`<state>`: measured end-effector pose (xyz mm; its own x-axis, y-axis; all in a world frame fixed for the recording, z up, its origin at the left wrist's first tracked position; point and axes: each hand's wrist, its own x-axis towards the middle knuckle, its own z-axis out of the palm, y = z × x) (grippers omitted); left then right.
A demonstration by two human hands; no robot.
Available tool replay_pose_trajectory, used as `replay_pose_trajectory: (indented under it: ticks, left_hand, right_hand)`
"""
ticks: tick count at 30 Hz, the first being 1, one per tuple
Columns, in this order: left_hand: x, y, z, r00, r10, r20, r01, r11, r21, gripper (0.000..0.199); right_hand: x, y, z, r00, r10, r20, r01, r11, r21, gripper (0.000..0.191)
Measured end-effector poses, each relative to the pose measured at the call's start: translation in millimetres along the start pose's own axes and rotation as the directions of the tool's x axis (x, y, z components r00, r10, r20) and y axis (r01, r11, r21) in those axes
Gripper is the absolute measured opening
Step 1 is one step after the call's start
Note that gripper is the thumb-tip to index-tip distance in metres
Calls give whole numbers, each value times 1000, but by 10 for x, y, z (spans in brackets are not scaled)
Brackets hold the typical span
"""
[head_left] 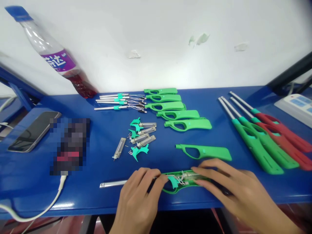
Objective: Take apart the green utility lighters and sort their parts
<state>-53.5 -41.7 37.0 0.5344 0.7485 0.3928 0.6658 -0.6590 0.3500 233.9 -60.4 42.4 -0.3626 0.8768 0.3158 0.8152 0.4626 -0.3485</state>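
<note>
An open green lighter shell (170, 191) lies near the table's front edge, with a teal trigger (173, 182), thin wires and a clear fuel tank (191, 175) inside. A metal tube (113, 184) sticks out to its left. My left hand (142, 195) is closed over the shell's left end, where the tube enters. My right hand (226, 182) grips the shell's right end, fingers around the tank area. Just above the hands rests another green shell half (214, 152).
Several green shells (192, 124), tube assemblies (117, 108), loose triggers and tanks (146, 140) lie behind. Finished green lighters (260, 149) and red lighters (287, 146) are right. A bottle (58, 58), phone (34, 130), blurred dark object (71, 146) and cable (52, 203) are left.
</note>
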Motion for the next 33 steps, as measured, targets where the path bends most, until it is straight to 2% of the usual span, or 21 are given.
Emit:
replay_pose_trajectory:
  ticks: [5,9,13,16,18,21,25,33]
  left_hand:
    - [-64,-10,11,994,75,-76,-70,995,74,33]
    - [-71,-26,-24,988,83,-129,-73,994,81,32]
    - [17,-43,-78,964,-22,-265,30,999,26,21]
    - [108,-23,-83,940,-83,-331,101,994,38,24]
    - [156,19,-57,944,-64,-323,81,996,40,29]
    - [205,110,23,967,-17,-255,9,999,-33,32]
    - [239,200,155,986,25,-167,-44,993,-111,31]
    - [232,201,261,991,66,-116,-79,991,-107,37]
  right_hand:
    - [16,-19,42,996,85,10,-85,990,108,19]
    - [3,-40,69,995,95,-12,-93,990,109,18]
    - [-3,-68,73,996,65,-66,-62,997,45,19]
    - [1,-84,78,993,42,-107,-40,999,17,19]
    - [2,-87,91,991,19,-136,-16,1000,21,17]
    - [-11,-78,117,984,-18,-177,24,999,33,15]
    - [-45,-66,139,984,-23,-175,34,998,57,16]
    - [-1,-112,105,972,-57,-229,60,998,6,14]
